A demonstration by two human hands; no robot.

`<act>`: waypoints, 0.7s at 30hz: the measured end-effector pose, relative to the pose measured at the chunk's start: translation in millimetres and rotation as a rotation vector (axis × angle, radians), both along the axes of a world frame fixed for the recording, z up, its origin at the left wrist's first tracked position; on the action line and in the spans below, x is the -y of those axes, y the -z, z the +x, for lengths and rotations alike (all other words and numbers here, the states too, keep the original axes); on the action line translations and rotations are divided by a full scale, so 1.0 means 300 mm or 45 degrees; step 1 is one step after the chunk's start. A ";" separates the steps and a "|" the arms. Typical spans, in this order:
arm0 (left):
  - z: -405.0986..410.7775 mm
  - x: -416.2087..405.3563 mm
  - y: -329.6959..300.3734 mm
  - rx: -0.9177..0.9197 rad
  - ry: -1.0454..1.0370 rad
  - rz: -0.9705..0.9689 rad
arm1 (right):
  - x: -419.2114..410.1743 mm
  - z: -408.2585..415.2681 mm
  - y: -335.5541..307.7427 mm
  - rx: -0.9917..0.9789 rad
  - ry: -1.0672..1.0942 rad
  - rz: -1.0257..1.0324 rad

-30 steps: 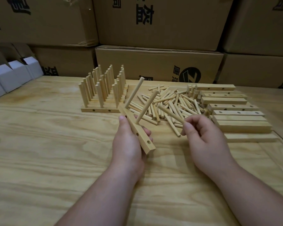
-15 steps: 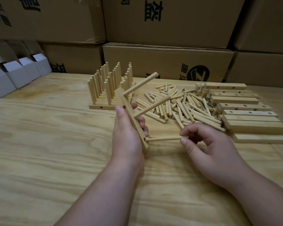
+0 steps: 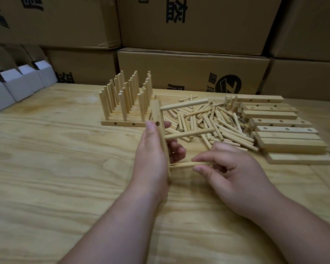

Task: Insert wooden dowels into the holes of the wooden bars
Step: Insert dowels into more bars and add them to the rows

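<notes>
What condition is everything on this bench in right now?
Held bar: upright in left hand, two dowels in.
Third dowel: pinched by right hand, tip at bar.
Finished bars: dowels standing.
Loose dowels: piled.
Bare bars: stacked, holes unfilled.

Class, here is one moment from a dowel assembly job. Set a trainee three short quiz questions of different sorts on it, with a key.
1. True or false: the left hand grips a wooden bar.
2. How many dowels already stick out of that bar, not counting the one held?
3. The right hand pinches: A) a dowel B) a bar C) nothing.

Key: 1 true; 2 two; 3 A.
</notes>
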State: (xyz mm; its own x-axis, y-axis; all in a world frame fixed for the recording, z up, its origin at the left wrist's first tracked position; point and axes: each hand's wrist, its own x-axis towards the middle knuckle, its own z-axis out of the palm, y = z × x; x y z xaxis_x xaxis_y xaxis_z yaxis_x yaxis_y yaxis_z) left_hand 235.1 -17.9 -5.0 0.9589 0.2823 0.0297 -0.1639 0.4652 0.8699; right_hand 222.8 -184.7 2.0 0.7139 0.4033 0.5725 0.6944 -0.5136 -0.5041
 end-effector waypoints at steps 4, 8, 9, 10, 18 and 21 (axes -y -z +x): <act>-0.002 -0.001 0.003 0.034 0.020 -0.001 | -0.003 -0.007 -0.005 0.028 0.003 -0.052; -0.005 0.000 0.004 0.053 0.030 0.037 | -0.002 -0.014 -0.004 -0.012 0.024 -0.075; -0.006 0.001 0.005 0.059 0.026 0.049 | -0.002 -0.016 -0.003 -0.031 0.025 -0.066; -0.007 0.002 0.006 0.066 0.021 0.062 | -0.003 -0.017 -0.003 -0.052 0.025 -0.052; -0.008 0.014 0.024 0.151 -0.154 0.231 | -0.017 -0.031 -0.006 -0.086 0.046 -0.043; -0.002 0.017 0.027 0.138 -0.172 0.274 | -0.022 -0.035 -0.006 -0.066 0.063 -0.072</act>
